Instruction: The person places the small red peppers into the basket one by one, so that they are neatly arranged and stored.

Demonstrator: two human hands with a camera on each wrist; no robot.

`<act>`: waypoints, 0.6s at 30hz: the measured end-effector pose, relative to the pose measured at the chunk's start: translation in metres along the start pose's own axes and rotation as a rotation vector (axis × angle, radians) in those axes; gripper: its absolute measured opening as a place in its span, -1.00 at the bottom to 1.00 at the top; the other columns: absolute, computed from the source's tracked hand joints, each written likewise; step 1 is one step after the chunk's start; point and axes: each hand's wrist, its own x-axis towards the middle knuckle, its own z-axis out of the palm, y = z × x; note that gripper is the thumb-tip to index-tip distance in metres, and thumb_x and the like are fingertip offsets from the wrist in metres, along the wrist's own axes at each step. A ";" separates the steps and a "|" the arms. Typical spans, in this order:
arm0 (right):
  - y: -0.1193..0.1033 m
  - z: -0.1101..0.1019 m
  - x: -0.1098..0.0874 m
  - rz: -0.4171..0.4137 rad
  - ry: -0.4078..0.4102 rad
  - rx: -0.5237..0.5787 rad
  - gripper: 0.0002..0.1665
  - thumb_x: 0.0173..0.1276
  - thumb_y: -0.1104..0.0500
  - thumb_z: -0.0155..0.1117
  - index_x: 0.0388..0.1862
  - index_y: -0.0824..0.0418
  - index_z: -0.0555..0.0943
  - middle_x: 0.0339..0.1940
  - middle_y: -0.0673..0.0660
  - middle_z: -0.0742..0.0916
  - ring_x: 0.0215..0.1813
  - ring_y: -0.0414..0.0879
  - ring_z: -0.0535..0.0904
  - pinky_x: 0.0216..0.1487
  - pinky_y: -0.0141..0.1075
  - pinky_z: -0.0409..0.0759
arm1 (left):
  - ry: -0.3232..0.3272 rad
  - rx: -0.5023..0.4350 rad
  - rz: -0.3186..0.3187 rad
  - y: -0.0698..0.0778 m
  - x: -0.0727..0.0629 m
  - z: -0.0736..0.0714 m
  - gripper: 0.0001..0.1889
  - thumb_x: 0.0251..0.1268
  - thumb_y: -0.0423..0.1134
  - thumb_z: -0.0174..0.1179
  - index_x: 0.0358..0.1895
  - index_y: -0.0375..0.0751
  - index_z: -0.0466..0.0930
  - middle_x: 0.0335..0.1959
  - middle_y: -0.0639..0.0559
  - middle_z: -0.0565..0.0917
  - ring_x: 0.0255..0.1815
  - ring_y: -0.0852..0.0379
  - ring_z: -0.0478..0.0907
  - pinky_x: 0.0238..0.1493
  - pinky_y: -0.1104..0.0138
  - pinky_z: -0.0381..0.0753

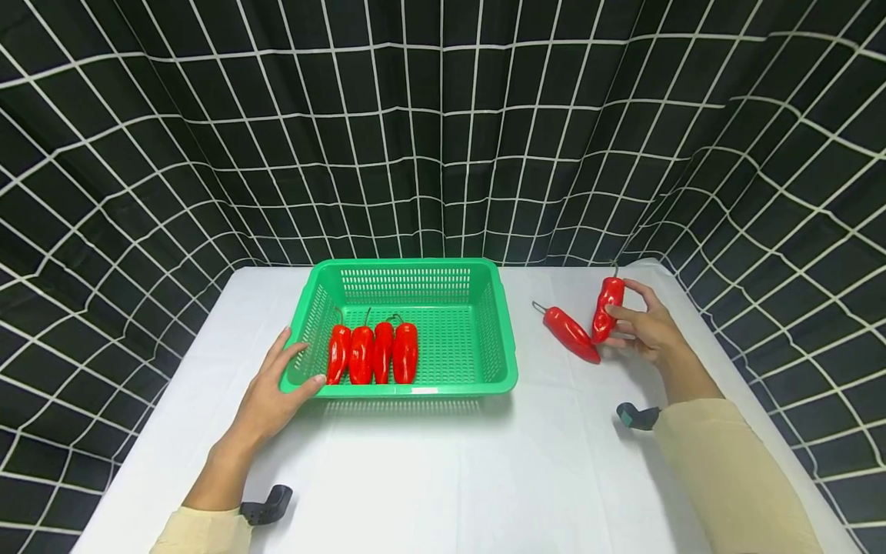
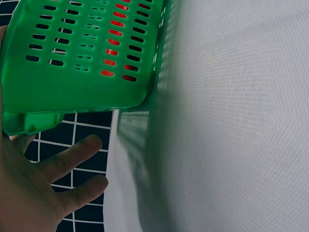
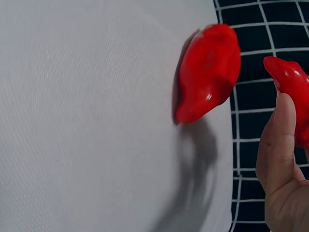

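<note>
My right hand (image 1: 645, 323) pinches a red chili pepper (image 1: 609, 302) between thumb and fingers, its stem pointing away. In the right wrist view the held pepper (image 3: 294, 94) is partly cut off at the frame edge. Beside it a second red chili pepper (image 1: 569, 332) lies tilted on the table. My left hand (image 1: 273, 388) rests on the near left corner of a green plastic basket (image 1: 415, 391), thumb and index finger at the rim. Other fingers spread straight outside the basket in the left wrist view. Several red chili peppers (image 1: 361, 355) lie side by side in its left half.
A white cloth covers the table (image 1: 443, 477). Black curtains with a white grid (image 1: 477, 131) hang behind it and along both sides. A dark wrist-worn device (image 1: 268, 505) projects by the left sleeve, and another device (image 1: 637, 417) by the right sleeve.
</note>
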 end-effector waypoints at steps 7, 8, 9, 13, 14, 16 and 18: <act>-0.012 0.009 -0.014 -0.023 -0.058 0.121 0.07 0.19 0.11 0.47 0.51 -0.37 0.05 0.48 0.26 0.08 -0.11 0.00 0.58 -0.18 0.02 0.62 | -0.001 -0.005 0.000 0.001 0.000 -0.001 -0.32 0.25 0.11 0.21 0.38 -0.11 0.32 0.56 0.04 -0.08 0.45 -0.28 0.02 0.16 -0.37 0.12; -0.014 0.011 -0.017 -0.031 -0.066 0.131 0.06 0.20 0.12 0.46 0.51 -0.36 0.06 0.47 0.25 0.08 -0.14 -0.02 0.61 -0.18 0.02 0.62 | -0.001 -0.005 0.000 0.001 0.000 -0.001 -0.32 0.25 0.11 0.21 0.38 -0.11 0.32 0.56 0.04 -0.08 0.45 -0.28 0.02 0.16 -0.37 0.12; -0.016 0.013 -0.020 -0.039 -0.074 0.141 0.05 0.21 0.13 0.45 0.51 -0.36 0.07 0.47 0.25 0.09 -0.15 -0.02 0.62 -0.19 0.03 0.62 | -0.001 -0.006 0.001 0.001 0.000 -0.001 -0.32 0.25 0.11 0.21 0.38 -0.11 0.32 0.56 0.03 -0.08 0.45 -0.28 0.02 0.16 -0.37 0.13; -0.023 0.021 -0.029 -0.061 -0.099 0.177 0.02 0.23 0.16 0.43 0.51 -0.33 0.08 0.43 0.22 0.14 -0.13 0.00 0.64 -0.19 0.04 0.62 | 0.002 -0.005 0.002 0.001 0.001 -0.001 -0.33 0.25 0.08 0.21 0.38 -0.11 0.32 0.56 0.03 -0.08 0.45 -0.28 0.03 0.16 -0.38 0.13; -0.024 0.024 -0.031 -0.064 -0.101 0.180 0.03 0.23 0.16 0.43 0.51 -0.32 0.07 0.42 0.21 0.15 -0.12 -0.01 0.64 -0.19 0.04 0.61 | 0.003 -0.005 0.003 0.001 0.001 -0.001 -0.33 0.25 0.08 0.21 0.38 -0.11 0.32 0.56 0.02 -0.08 0.45 -0.28 0.03 0.16 -0.38 0.13; -0.027 0.028 -0.035 -0.066 -0.108 0.190 0.02 0.23 0.17 0.43 0.50 -0.33 0.08 0.41 0.19 0.16 -0.09 0.00 0.63 -0.18 0.03 0.61 | 0.004 -0.005 0.005 0.001 0.001 -0.001 -0.33 0.25 0.08 0.21 0.37 -0.11 0.32 0.56 0.02 -0.08 0.45 -0.28 0.02 0.15 -0.38 0.13; -0.030 0.032 -0.040 -0.072 -0.125 0.197 0.00 0.25 0.18 0.41 0.49 -0.33 0.08 0.41 0.18 0.16 -0.07 0.01 0.63 -0.17 0.04 0.61 | 0.007 -0.008 0.008 0.000 0.001 -0.001 -0.33 0.25 0.09 0.21 0.37 -0.11 0.33 0.56 0.02 -0.08 0.45 -0.28 0.03 0.15 -0.38 0.13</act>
